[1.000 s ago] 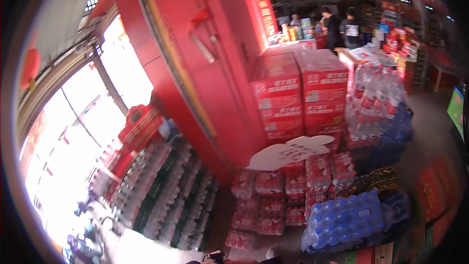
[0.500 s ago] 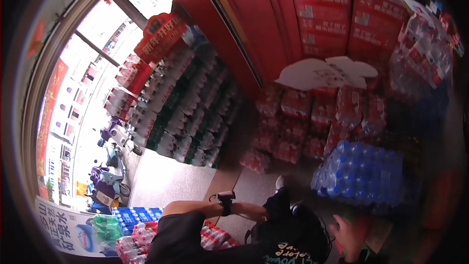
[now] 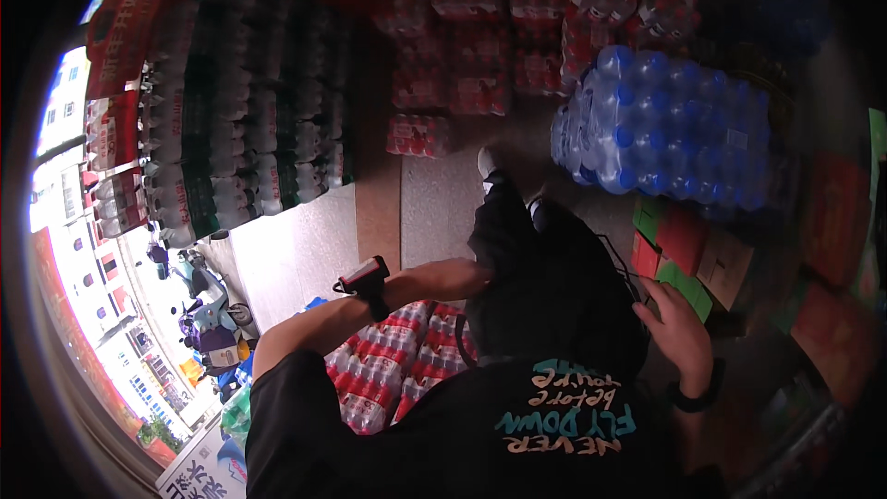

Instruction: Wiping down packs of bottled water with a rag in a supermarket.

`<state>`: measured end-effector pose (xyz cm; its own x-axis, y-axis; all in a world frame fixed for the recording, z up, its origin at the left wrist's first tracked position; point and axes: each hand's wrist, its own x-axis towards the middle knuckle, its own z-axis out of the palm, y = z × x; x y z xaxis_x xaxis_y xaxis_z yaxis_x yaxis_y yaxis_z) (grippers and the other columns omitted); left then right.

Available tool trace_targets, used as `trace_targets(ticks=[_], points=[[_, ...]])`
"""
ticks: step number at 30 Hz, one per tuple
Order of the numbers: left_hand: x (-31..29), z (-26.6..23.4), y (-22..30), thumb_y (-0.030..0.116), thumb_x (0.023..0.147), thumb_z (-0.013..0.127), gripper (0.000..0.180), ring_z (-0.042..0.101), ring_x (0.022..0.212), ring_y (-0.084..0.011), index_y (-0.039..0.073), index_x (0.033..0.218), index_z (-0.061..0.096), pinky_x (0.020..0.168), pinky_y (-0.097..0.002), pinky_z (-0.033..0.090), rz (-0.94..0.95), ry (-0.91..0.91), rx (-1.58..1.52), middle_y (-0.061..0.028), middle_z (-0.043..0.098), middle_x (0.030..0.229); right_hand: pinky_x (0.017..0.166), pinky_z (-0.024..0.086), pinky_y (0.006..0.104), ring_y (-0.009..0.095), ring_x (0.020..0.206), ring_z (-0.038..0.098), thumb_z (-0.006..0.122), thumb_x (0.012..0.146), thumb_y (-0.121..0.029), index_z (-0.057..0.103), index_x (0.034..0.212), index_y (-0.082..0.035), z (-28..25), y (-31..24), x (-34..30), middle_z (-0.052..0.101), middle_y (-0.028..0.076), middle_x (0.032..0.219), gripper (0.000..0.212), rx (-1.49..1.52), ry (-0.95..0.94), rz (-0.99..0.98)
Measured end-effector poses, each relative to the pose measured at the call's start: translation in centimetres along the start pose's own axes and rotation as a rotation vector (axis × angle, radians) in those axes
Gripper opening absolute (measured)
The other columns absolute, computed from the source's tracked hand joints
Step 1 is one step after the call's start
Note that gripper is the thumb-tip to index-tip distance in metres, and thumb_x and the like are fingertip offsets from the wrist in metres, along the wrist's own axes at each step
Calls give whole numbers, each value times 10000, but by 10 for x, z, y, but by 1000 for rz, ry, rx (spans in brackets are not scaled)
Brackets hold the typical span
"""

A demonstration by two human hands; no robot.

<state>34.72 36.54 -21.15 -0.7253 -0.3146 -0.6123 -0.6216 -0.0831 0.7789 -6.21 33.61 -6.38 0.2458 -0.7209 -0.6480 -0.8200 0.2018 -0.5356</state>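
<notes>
Overhead, the view drops onto a shop floor (image 3: 434, 203) walled in by shrink-wrapped drinks. Biggest is the dark stack of bottle packs (image 3: 231, 120) at ten o'clock, set against the window so the walkway stays free. At two o'clock sits the block of blue-capped water bottles (image 3: 674, 120), and at twelve o'clock the red-labelled packs (image 3: 480, 46) are piled in rows, one stray pack lying out on the floor before them. Coloured cartons (image 3: 684, 249) crowd the three o'clock side.

Closer in, at six o'clock, red-capped bottle packs (image 3: 388, 370) lie under the person's left forearm, low enough to lean across. That arm wears a small device on a wrist strap (image 3: 363, 279), and the left hand (image 3: 453, 277) presses against the dark trouser leg (image 3: 545, 277); whether its fingers are closed I cannot tell, since they merge with the cloth. The right hand (image 3: 679, 328), with a dark band at the wrist, lies at four o'clock on the same dark fabric, fingers loosely spread and gripping nothing, as if steadying the bent-over body.
</notes>
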Motion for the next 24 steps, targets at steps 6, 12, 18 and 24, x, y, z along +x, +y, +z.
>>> trace_targets(ticks=[6, 12, 18, 24], points=[[8, 3, -13, 153, 989, 580, 173, 695, 882, -412, -11, 1024, 626, 808, -503, 552, 200, -68, 183, -238, 674, 890, 946, 492, 439, 390, 1101, 624, 667, 984, -255, 603, 1340, -11, 1, -5, 6, 645, 194, 1200, 435, -46, -51, 4], [5, -4, -3, 151, 999, 569, 181, 703, 846, -411, -15, 1048, 618, 766, -501, 579, 72, -94, 137, -237, 674, 887, 968, 486, 447, 399, 1137, 614, 655, 993, -249, 601, 1342, -6, -6, -14, 16, 644, 203, 1230, 429, -20, -53, 25], [5, 0, 3, 231, 1027, 503, 289, 716, 944, -382, 11, 1153, 643, 836, -514, 582, 45, -70, 93, -230, 697, 958, 977, 482, 446, 393, 1149, 607, 650, 997, -253, 603, 1340, -3, -8, -12, 14, 648, 199, 1231, 428, -13, -42, -4], [18, -1, 7, 212, 999, 528, 267, 707, 940, -398, 15, 1118, 661, 849, -511, 558, 45, -91, 182, -237, 703, 1008, 987, 483, 454, 392, 1136, 607, 645, 1000, -291, 619, 1334, -17, 10, 4, 17, 659, 191, 1212, 433, -59, -83, 48]])
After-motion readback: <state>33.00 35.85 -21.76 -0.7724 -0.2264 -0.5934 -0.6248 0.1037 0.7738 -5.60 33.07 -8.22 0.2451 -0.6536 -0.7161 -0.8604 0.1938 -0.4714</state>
